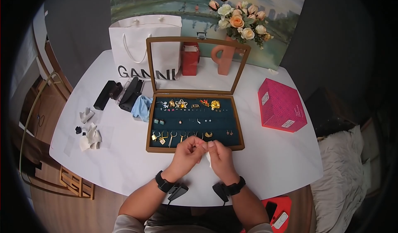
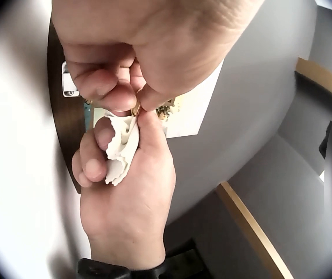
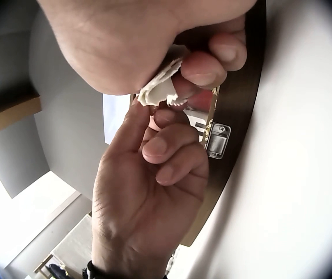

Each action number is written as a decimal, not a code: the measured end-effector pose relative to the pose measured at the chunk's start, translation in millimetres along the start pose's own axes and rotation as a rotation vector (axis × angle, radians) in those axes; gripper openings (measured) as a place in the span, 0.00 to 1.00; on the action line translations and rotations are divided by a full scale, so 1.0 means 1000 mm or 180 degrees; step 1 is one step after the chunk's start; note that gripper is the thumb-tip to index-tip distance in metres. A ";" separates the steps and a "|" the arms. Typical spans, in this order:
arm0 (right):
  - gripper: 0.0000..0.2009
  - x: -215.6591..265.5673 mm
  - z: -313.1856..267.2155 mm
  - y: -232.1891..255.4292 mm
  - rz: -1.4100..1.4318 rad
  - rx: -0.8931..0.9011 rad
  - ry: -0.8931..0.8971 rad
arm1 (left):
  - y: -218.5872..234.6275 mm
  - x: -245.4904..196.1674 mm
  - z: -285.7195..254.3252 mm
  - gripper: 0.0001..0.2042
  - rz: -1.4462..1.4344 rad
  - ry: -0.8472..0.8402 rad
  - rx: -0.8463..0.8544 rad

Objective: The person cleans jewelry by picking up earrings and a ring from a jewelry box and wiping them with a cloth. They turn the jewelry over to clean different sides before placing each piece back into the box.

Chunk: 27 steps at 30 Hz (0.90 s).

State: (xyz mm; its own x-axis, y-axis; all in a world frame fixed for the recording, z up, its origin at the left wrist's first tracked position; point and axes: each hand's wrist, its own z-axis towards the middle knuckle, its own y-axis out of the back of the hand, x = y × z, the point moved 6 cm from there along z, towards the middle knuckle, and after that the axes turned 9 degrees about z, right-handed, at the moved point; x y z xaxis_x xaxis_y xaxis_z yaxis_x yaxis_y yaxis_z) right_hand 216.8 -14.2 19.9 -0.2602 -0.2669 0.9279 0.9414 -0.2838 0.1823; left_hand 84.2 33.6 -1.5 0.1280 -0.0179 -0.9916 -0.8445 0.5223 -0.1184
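Over the front edge of the jewelry box (image 1: 195, 150), my left hand (image 1: 187, 156) and right hand (image 1: 222, 159) meet at the fingertips. My right hand holds a crumpled white cloth (image 2: 122, 148) between thumb and fingers. The fingertips of my left hand pinch a small gold-colored piece (image 2: 135, 108) at the cloth's edge; most of it is hidden, and I cannot tell its kind. In the box, several earrings and other small jewelry pieces (image 1: 181, 103) sit in rows on dark green lining. Its glass lid (image 1: 244, 73) stands raised.
A white paper bag (image 1: 145, 38), a red box (image 1: 190, 63) and a pink vase (image 1: 225, 60) with flowers stand behind. Dark cases (image 1: 132, 96), a blue cloth (image 1: 143, 107) and white cloths (image 1: 91, 138) lie left. A pink box (image 1: 282, 106) sits right.
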 end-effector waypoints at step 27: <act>0.14 -0.010 -0.003 0.001 0.0325 0.0081 -0.0319 | -0.004 -0.001 -0.002 0.05 0.0118 -0.0109 -0.0047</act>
State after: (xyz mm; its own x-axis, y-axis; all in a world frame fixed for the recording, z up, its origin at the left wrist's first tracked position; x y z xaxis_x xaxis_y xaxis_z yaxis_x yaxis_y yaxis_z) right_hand 220.0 -14.1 9.7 -0.1412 -0.1994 0.9697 0.9673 -0.2361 0.0923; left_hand 86.3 30.2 -0.4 0.1139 0.0306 -0.9930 -0.8566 0.5093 -0.0826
